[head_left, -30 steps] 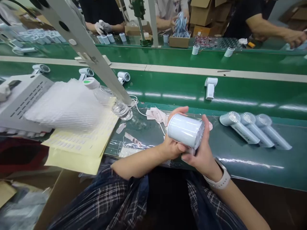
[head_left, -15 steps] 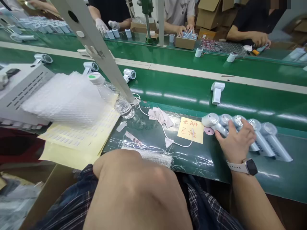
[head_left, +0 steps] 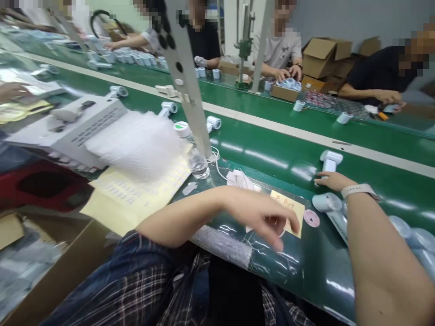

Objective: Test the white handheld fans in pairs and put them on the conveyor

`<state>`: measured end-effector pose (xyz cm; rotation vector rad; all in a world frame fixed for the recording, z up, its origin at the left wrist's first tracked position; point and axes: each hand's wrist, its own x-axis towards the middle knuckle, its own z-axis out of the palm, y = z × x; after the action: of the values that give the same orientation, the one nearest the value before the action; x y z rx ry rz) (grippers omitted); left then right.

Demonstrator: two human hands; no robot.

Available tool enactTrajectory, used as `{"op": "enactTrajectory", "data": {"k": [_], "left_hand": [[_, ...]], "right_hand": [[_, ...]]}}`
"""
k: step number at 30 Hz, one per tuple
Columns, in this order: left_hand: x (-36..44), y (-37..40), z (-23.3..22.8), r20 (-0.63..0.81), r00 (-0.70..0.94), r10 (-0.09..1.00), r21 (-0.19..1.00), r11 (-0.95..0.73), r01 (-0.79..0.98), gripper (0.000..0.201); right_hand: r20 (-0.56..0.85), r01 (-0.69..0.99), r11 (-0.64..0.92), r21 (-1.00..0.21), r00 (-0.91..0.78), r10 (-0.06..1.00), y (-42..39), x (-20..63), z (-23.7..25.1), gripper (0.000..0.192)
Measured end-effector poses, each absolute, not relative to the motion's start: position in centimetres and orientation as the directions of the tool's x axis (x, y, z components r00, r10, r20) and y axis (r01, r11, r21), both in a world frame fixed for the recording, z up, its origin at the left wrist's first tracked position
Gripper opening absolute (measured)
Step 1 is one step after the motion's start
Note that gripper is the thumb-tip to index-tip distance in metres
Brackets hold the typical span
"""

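Observation:
My right hand (head_left: 332,180) reaches over the belt, fingers stretched out and slightly apart at the lower handle of a white hair-dryer-shaped device (head_left: 330,157). The hand hides the handle's end, and I cannot make out a firm grip. Blurred by motion, my left hand (head_left: 260,213) hovers above the near worktop, its thumb and fingers apart with nothing between them. Behind its fingers lies a yellow note (head_left: 297,208) with handwriting, partly covered. A similar device (head_left: 326,202) rests beside a pink round sticker (head_left: 311,218). My right forearm partly hides more of them (head_left: 421,237).
A metal post (head_left: 193,90) rises beside a water bottle (head_left: 198,165). Left of it, white foam sheets (head_left: 136,140) and yellow label sheets (head_left: 115,190) lie near a white metal box (head_left: 91,127). Several devices sit on the green belt (head_left: 265,151). Co-workers sit across it.
My right hand has left the row of devices and reached forward to the one on the belt. My left hand has come up over the worktop. The view has turned left and up.

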<state>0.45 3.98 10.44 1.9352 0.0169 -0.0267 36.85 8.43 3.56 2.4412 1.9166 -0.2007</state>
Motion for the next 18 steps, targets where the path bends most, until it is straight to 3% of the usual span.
{"op": "enactTrajectory", "data": {"k": [2, 4, 8, 10, 13, 15, 18], "left_hand": [[2.4, 7.9, 8.2, -0.055, 0.922, 0.384, 0.813, -0.519, 0.265, 0.022], [3.5, 12.3, 6.6, -0.102, 0.752, 0.652, 0.732, -0.462, 0.500, 0.025], [3.2, 20.3, 5.5, -0.013, 0.277, 0.961, 0.660, -0.200, 0.724, 0.044], [2.0, 23.1, 4.9, 0.050, -0.016, 0.999, 0.667, -0.021, 0.744, 0.062], [-0.4, 25.5, 3.3, 0.050, -0.344, 0.938, 0.727, 0.202, 0.657, 0.074], [-1.9, 26.2, 2.4, 0.020, -0.453, 0.891, 0.773, 0.273, 0.572, 0.075], [-3.3, 26.5, 1.9, 0.001, -0.490, 0.872, 0.845, 0.261, 0.466, 0.064]], "right_hand": [[-0.142, 0.965, -0.253, -0.069, 0.242, 0.960, 9.9, 35.8, 3.8, 0.033], [-0.114, 0.967, -0.241, -0.083, 0.231, 0.966, 10.0, 34.0, 3.8, 0.037], [-0.034, 0.985, -0.109, -0.132, 0.105, 0.994, 6.6, 28.7, 2.1, 0.035], [0.011, 0.988, -0.045, -0.147, 0.047, 0.999, 3.5, 26.4, 0.8, 0.038], [0.082, 0.983, -0.006, -0.181, 0.021, 0.996, -1.7, 24.8, -0.7, 0.046], [0.137, 0.967, 0.002, -0.254, 0.034, 0.990, -4.7, 24.6, -1.3, 0.048], [0.165, 0.898, -0.042, -0.439, 0.126, 0.978, -7.1, 24.6, -2.0, 0.046]]}}
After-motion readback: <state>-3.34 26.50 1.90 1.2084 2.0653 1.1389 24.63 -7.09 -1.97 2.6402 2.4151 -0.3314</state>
